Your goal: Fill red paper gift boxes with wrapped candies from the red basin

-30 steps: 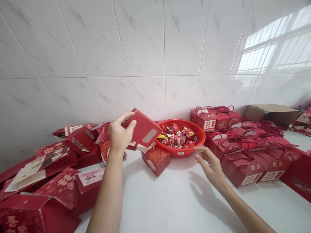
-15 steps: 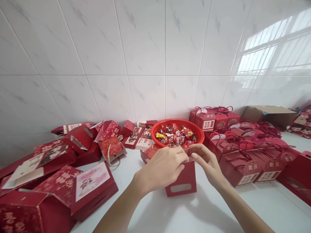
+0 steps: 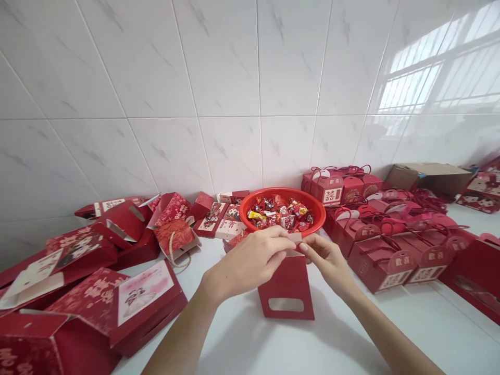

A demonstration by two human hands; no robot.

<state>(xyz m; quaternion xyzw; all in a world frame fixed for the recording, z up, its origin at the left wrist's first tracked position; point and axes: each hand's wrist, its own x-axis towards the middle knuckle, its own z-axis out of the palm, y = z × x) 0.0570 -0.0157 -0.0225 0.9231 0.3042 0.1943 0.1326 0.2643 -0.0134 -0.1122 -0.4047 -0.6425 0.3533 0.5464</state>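
The left hand [image 3: 250, 263] had its fingers bent close together, and they held the top of a red paper box [image 3: 287, 294] with its thumb. The right hand [image 3: 330, 260] pinched the top edge between thumb and finger. The box stood on the white table [image 3: 238, 349] right under the fingers, with a long hole low on its front. Just behind the fingers was a red bowl [image 3: 321, 221] of wrapped candies [image 3: 289, 221]. Red boxes with strings [image 3: 380, 263] sat right of the fingers, and a messy pile of red gift boxes [image 3: 148, 307] lay left of them
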